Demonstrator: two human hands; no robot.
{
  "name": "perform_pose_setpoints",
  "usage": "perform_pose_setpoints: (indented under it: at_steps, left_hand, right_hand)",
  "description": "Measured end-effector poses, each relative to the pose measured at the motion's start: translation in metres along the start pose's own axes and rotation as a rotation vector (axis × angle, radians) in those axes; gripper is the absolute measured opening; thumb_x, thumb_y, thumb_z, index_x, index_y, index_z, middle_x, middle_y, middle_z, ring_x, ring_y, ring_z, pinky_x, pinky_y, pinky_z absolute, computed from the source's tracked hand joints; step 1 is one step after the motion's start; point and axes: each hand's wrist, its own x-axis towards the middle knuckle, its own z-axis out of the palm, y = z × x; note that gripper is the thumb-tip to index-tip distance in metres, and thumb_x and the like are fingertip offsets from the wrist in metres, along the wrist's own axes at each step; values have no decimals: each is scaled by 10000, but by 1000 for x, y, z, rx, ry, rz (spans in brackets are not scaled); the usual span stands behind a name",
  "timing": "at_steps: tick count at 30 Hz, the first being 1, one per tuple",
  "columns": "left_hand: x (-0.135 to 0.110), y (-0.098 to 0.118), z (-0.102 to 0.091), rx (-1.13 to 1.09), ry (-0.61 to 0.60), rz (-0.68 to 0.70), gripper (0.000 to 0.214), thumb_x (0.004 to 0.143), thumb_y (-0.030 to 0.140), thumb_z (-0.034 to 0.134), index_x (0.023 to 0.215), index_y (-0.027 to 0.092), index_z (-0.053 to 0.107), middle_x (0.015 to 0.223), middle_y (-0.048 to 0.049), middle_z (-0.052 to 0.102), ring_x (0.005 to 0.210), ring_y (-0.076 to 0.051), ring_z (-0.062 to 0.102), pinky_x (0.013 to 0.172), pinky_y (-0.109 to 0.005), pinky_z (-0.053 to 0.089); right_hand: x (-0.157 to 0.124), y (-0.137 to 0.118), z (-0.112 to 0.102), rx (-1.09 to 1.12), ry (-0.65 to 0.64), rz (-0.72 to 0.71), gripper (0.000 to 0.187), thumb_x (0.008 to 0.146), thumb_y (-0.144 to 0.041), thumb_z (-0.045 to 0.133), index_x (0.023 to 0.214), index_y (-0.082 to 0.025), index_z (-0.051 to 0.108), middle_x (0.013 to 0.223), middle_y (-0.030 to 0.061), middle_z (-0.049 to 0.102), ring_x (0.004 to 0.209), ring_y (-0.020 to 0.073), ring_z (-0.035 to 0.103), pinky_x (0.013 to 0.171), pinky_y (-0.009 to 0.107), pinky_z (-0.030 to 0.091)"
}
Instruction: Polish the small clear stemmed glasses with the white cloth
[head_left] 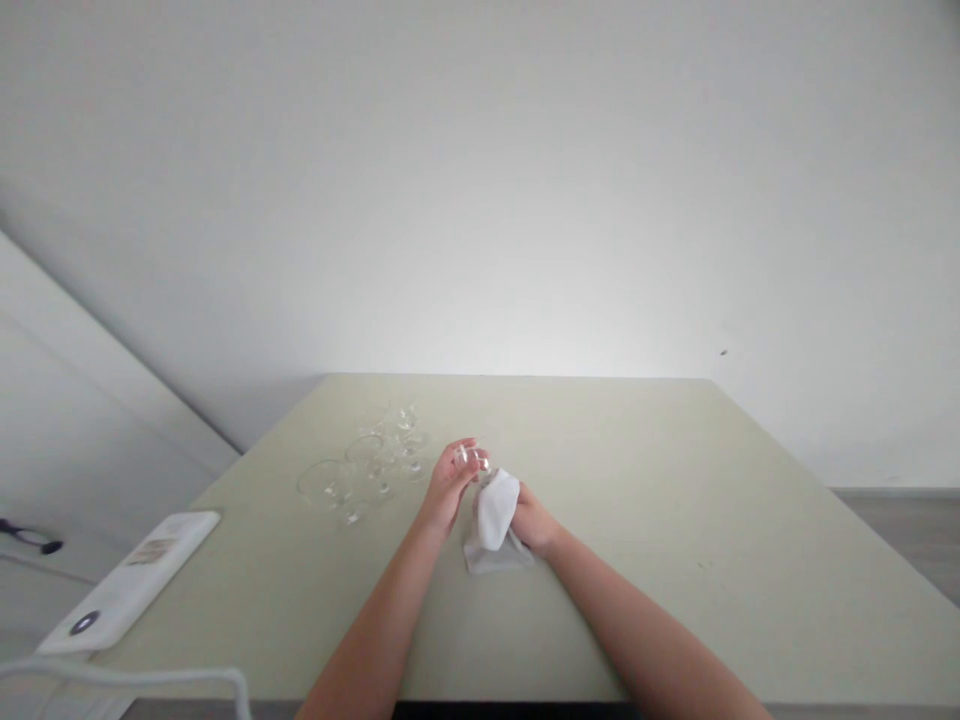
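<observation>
In my left hand (449,482) is a small clear glass (470,457), with my fingers curled round it. My right hand (531,517) is closed on a white cloth (497,512), which hangs down toward the tabletop. The cloth's upper part meets the near side of the glass, and most of my right fingers are hidden behind it. To the left of my left hand stands a group of several clear stemmed glasses (385,455), their outlines faint against the table.
The pale green table (637,470) reaches back to a white wall (525,200). A white flat device with a round button (139,580) lies at the table's left edge. A white cable (135,677) crosses the lower left corner. White cabinet doors (67,400) stand at left.
</observation>
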Motion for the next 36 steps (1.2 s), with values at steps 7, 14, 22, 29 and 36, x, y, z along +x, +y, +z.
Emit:
perform_pose_setpoints:
  at_steps: [7,14,22,29,36]
  left_hand:
    - [-1,1,-2,-25,-87,-42,477,725,471,721,1072,165,605,1093,-105,679,875,-185,651,784,-305,483]
    - [3,-2,0,241,59,-51,542,698,496,734,1089,148,597,930,-75,705,791,-176,646,618,-239,446]
    - [5,-4,0,209,71,10,394,699,474,741,901,171,590,823,-24,675,755,-155,632,602,-224,441]
    - [2,0,1,-105,-85,-108,440,753,511,668,1028,173,609,969,-82,693,820,-192,649,726,-310,482]
    - [0,-2,-3,60,-26,38,457,725,494,711,1037,175,615,866,-23,654,731,-127,591,685,-249,436]
  right_hand:
    - [0,7,-2,58,25,47,306,736,-413,720,924,-175,682,832,10,666,715,152,575,727,293,484]
    - [4,-4,2,-157,35,-143,313,785,-398,669,1017,-187,683,926,38,694,899,216,625,913,395,472]
    - [6,-2,0,-176,48,-201,305,780,-373,668,1025,-191,681,983,48,698,921,220,621,963,412,450]
    - [-1,4,-2,98,69,91,228,729,-366,712,830,-166,671,745,12,646,641,148,554,640,277,482]
    - [-4,0,0,118,-10,167,273,682,-406,752,754,-171,633,659,-25,578,583,114,478,589,243,431]
